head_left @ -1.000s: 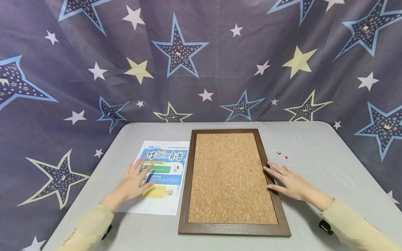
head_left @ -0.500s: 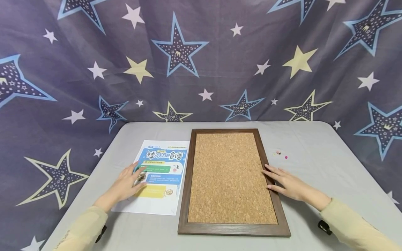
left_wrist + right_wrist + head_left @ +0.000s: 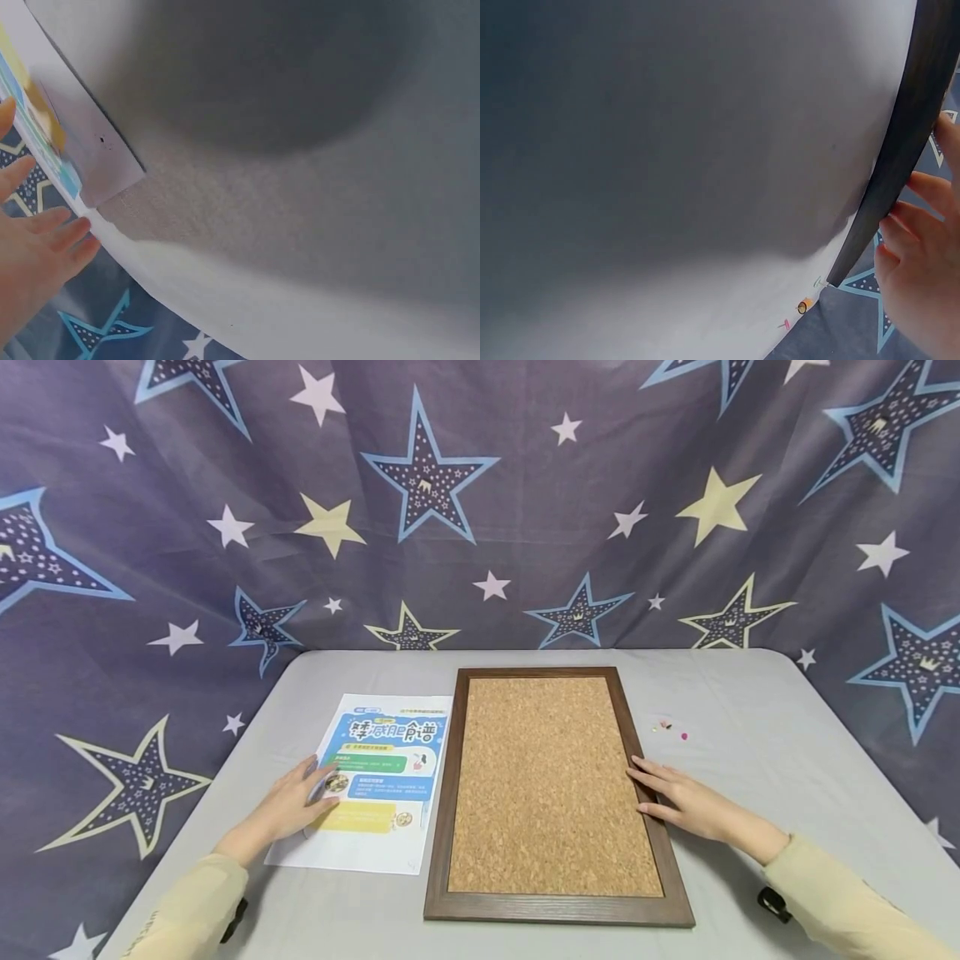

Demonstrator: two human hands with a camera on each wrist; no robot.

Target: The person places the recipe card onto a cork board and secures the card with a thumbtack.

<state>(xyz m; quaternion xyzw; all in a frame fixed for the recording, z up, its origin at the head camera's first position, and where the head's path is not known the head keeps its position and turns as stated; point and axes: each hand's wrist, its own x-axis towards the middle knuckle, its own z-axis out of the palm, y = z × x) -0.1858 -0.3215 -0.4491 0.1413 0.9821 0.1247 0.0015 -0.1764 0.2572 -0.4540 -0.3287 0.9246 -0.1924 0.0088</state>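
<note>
A cork board [image 3: 555, 785] in a dark brown wooden frame [image 3: 558, 907] lies flat on the table. Left of it is a printed sheet of paper [image 3: 375, 853] with blue, green and yellow blocks. My left hand [image 3: 279, 812] is over the sheet's left side, fingers spread; whether it touches the paper I cannot tell. In the left wrist view that hand [image 3: 37, 255] is cut off by the picture's edge. My right hand [image 3: 693, 803] rests its extended fingers on the frame's right side. The right wrist view shows its fingers [image 3: 922, 187] along the dark frame edge.
Several small pins [image 3: 666, 726], one of them pink [image 3: 684, 736], lie to the right of the board. The grey tabletop [image 3: 795, 760] reaches back to a star-patterned curtain [image 3: 495, 460]. A dark device [image 3: 772, 903] sits under the right sleeve.
My left hand has drawn back to the left and toward me, uncovering more of the sheet. The right hand stays on the frame nearly unmoved. Sheet and board lie as before.
</note>
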